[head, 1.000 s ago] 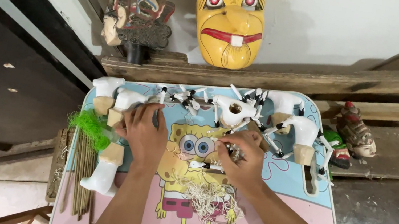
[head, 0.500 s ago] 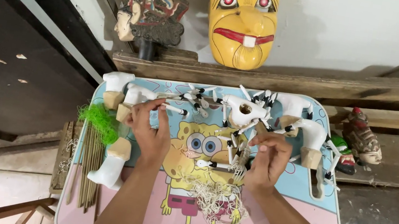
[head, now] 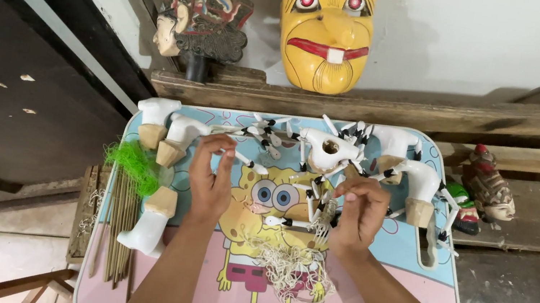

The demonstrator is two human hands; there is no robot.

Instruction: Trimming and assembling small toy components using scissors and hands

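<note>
Pinching white, black-tipped stick (head: pixel 244 160)

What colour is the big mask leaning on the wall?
The mask is yellow with red lips and eyes; head view.

Our arms: two bare forearms in view from the lower edge of the frame up to the hands — we wear no sleeves anywhere on the visible length.
Our left hand (head: pixel 210 179): bare, no glove, no ring that we can make out, no watch or band at the wrist.
Our right hand (head: pixel 359 214): bare as well — no glove, no bracelet, the wrist uncovered.
Our fingers (head: pixel 228 146): slim, uncovered; nails too small in the head view to tell whether they are trimmed or painted.
Our clothing: none shows; shoulders and torso lie outside the frame.
</note>
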